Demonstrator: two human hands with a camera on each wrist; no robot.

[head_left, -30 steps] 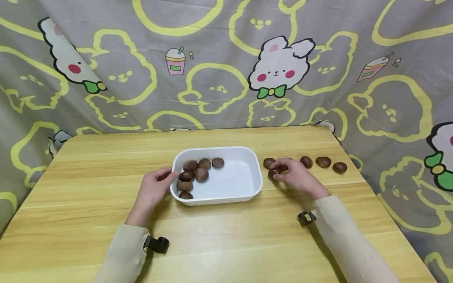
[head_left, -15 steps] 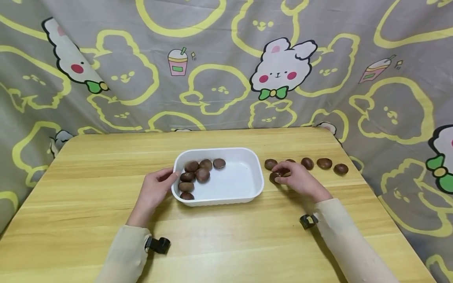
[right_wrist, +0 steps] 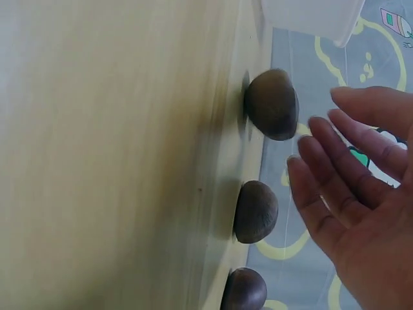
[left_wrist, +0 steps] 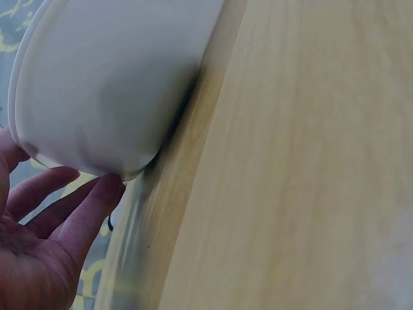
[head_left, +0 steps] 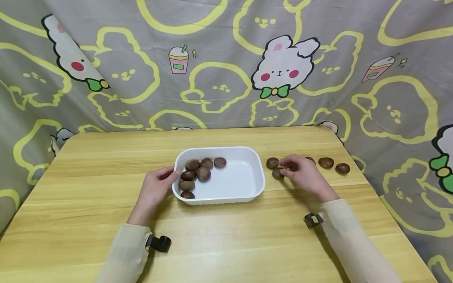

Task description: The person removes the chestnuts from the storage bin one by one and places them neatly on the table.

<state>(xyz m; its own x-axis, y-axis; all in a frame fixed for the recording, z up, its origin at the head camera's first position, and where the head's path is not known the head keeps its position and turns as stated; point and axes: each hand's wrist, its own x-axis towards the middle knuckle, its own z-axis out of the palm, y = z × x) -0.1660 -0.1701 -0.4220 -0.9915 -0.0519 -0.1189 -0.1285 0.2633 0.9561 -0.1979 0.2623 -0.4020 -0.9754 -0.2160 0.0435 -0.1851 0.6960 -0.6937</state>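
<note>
A white plastic tray (head_left: 226, 186) stands on the table with several brown chestnuts (head_left: 203, 173) gathered in its left half. My left hand (head_left: 155, 186) grips the tray's left end, thumb at the rim and fingertips against the outer wall, as the left wrist view shows. Right of the tray, my right hand (head_left: 306, 177) hovers behind a chestnut (head_left: 277, 173). The right wrist view has its fingers (right_wrist: 316, 206) loosely extended, a gap between them and the chestnut (right_wrist: 272, 104). Another chestnut (head_left: 272, 163) lies just beyond. The right hand partly covers a chestnut (head_left: 310, 160).
Two more chestnuts, one brown (head_left: 326, 162) and one darker (head_left: 342, 168), lie farther right on the wooden table (head_left: 226, 243). A grey curtain (head_left: 219, 106) with cartoon prints hangs along the table's back and right sides.
My right hand has drawn slightly rightward, off the near chestnut, which shows more fully now. The left hand keeps its hold on the tray. The head view has shifted a little.
</note>
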